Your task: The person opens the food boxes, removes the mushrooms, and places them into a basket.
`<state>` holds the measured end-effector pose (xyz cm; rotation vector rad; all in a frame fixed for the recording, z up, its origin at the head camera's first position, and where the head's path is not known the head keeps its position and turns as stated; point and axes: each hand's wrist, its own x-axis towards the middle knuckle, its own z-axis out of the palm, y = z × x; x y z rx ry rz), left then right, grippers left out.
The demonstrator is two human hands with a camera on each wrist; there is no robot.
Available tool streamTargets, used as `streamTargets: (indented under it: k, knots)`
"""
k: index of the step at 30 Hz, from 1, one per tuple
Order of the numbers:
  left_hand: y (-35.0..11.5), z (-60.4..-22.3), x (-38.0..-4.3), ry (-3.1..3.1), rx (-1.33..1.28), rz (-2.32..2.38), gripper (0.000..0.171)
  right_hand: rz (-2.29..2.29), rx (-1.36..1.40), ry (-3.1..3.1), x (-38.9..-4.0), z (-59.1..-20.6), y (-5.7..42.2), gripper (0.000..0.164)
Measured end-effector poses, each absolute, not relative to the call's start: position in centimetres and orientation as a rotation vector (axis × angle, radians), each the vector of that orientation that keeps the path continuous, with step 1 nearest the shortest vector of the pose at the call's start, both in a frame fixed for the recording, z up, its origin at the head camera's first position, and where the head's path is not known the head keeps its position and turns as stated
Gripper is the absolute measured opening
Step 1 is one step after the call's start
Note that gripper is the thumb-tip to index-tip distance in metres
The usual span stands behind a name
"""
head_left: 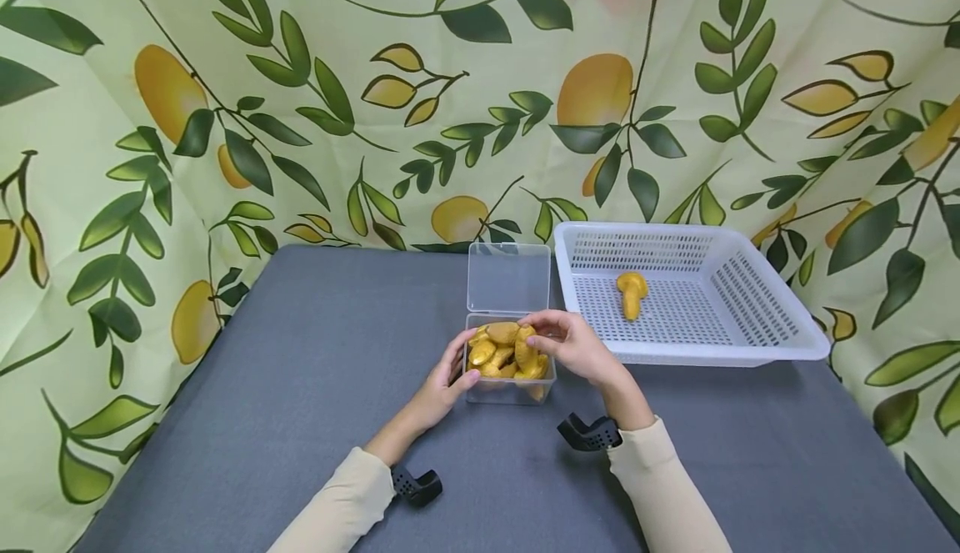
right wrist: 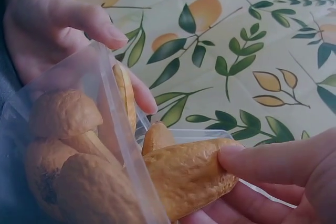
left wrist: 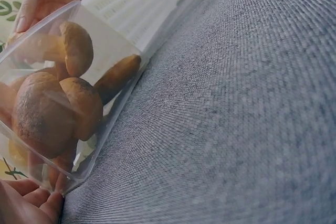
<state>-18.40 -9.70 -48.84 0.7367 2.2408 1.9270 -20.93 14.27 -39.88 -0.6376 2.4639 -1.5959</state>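
Observation:
A small clear plastic box [head_left: 510, 393] stands on the table, heaped with several yellow-brown mushrooms [head_left: 482, 353]. My left hand [head_left: 442, 382] holds the box at its left side, thumb by the front corner and fingers along the wall. At the box's right side, my right hand [head_left: 566, 343] pinches one mushroom [right wrist: 191, 174] between thumb and fingers, right at the rim on top of the heap. Through the clear wall, the left wrist view shows brown caps [left wrist: 44, 114] and stems packed inside.
The box's clear lid [head_left: 508, 276] stands raised behind it. Back right is a white perforated plastic basket [head_left: 780, 344] with one mushroom [head_left: 632, 294] lying in it. Grey cloth [head_left: 337, 328] covers the table, and a leaf-and-fruit patterned curtain [head_left: 495, 61] hangs behind.

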Motion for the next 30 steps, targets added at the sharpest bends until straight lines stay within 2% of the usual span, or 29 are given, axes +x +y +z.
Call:
streamTargets:
  k: [8, 30]
  knots:
    - [-9.76, -48.90, -18.44, 2.258, 0.741, 1.933, 0.062, -1.696, -0.510, 2.432, -21.10, -39.81, 14.12, 0.027]
    - [-9.71, -48.84, -18.46, 2.249, 0.732, 1.922, 0.063, -1.784, -0.478, 2.408, -20.55, -39.31, 14.32, 0.027]
